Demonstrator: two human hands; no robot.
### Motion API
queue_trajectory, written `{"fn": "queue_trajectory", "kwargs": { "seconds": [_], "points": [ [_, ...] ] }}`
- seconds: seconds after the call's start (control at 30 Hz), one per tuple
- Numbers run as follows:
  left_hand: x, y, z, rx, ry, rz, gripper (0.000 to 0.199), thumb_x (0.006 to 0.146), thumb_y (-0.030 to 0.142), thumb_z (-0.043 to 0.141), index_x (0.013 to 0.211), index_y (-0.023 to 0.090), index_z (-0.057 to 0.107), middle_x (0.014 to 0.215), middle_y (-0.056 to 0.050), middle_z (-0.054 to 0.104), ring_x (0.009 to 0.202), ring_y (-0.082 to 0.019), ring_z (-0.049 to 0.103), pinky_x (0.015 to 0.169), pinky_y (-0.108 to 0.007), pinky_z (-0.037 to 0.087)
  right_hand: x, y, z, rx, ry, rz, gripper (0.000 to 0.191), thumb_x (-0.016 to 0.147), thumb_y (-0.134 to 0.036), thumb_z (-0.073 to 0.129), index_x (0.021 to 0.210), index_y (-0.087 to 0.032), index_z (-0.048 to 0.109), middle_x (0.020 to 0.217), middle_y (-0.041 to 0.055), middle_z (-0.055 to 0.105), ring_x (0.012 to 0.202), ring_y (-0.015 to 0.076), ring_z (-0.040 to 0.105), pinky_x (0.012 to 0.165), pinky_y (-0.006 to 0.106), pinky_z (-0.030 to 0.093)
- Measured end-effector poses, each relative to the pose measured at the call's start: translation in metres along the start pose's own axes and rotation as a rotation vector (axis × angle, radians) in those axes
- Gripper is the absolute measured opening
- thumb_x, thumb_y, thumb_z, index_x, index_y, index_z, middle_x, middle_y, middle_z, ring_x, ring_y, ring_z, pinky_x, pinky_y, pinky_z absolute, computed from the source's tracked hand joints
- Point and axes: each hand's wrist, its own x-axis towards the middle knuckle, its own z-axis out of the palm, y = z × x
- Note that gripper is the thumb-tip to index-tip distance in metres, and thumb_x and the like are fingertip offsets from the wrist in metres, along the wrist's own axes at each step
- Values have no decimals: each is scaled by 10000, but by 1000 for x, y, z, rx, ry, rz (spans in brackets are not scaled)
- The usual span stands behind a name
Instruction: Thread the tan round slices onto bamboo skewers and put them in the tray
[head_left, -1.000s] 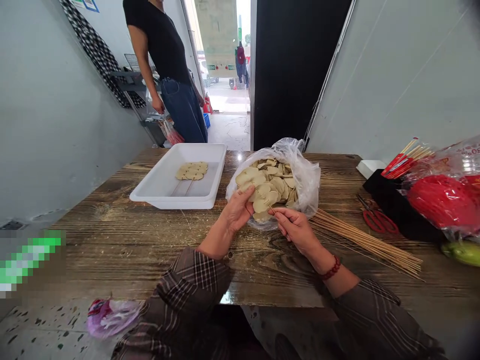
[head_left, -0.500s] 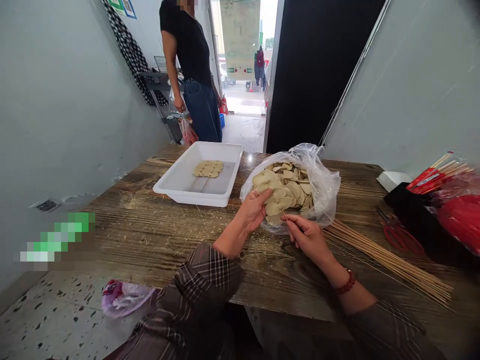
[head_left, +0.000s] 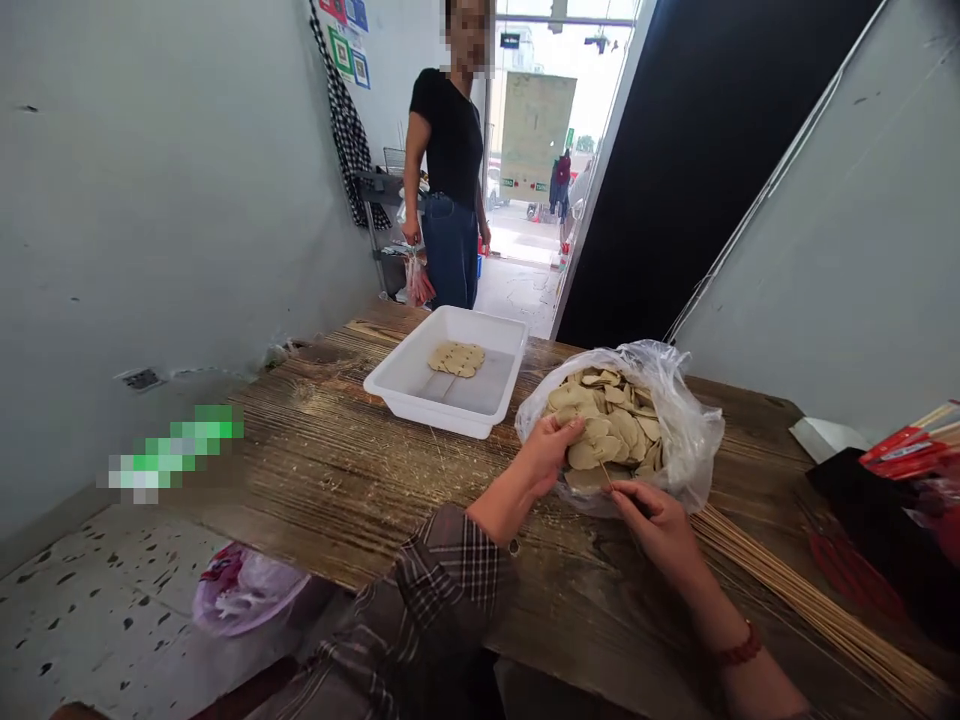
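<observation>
Flat, pale tan slices [head_left: 634, 400] fill a clear plastic bag [head_left: 694, 440] on the wooden table. At the bag's near left edge my left hand [head_left: 546, 450] is closed on several overlapping slices [head_left: 596, 440]. My right hand [head_left: 652, 515] pinches a thin wooden skewer [head_left: 607, 478] between thumb and fingers, its upper end running into those slices. How far the skewer passes through them is hidden. In the white tray [head_left: 390, 395] to the left lie skewered slices [head_left: 456, 359], their sticks pointing toward me.
A bundle of bare skewers [head_left: 817, 590] lies right of my right hand. Beyond it are red-handled scissors [head_left: 855, 575] and a black box [head_left: 862, 510] with red packets. A lined purple bin [head_left: 247, 590] stands on the floor at left. A person [head_left: 450, 170] stands behind the table.
The view has turned left and tilted, so the tray and bag appear further right and lower. My hands keep the same hold on slices and skewer. The person's head has come into view.
</observation>
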Motion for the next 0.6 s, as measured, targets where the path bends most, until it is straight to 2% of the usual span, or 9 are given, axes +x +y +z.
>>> {"fn": "queue_trajectory", "kwargs": {
  "seconds": [0.1, 0.23, 0.37, 0.5, 0.6],
  "points": [
    [1, -3, -3, 25, 3, 0, 569, 650, 523, 791, 1048, 130, 689, 945, -103, 740, 847, -217, 697, 776, -324, 554, 0, 3, 0, -14, 59, 32, 259, 857, -428, 605, 873, -223, 763, 903, 90, 764, 848, 271, 703, 770, 401, 559],
    [0, -7, -6, 20, -63, -41, 617, 686, 593, 733, 1093, 137, 647, 1049, -132, 715, 842, -204, 701, 672, -270, 545, -1, 2, 2, -42, 143, 80, 283, 842, -458, 615, 894, -223, 764, 950, 102, 762, 893, 292, 698, 806, 426, 555],
    [-2, -11, -10, 46, -135, -120, 616, 654, 511, 798, 1102, 133, 610, 1065, -155, 705, 719, -168, 708, 656, -255, 530, 6, -8, -3, -78, 243, 125, 325, 834, -482, 610, 920, -204, 756, 993, 108, 755, 938, 298, 686, 843, 430, 541],
    [-3, -21, -11, 40, -207, -192, 661, 580, 375, 877, 1116, 126, 582, 971, -144, 723, 710, -168, 707, 709, -282, 527, 29, -37, -17, -157, 236, 92, 346, 817, -491, 607, 900, -193, 763, 942, 91, 759, 868, 267, 687, 787, 381, 538],
    [-3, -28, -10, 42, -206, -213, 619, 585, 388, 869, 1070, 120, 594, 868, -118, 726, 683, -168, 699, 702, -297, 520, 55, -74, -18, -249, 229, 28, 364, 815, -503, 599, 897, -191, 768, 880, 78, 754, 778, 233, 667, 713, 342, 515]
  ]
}}
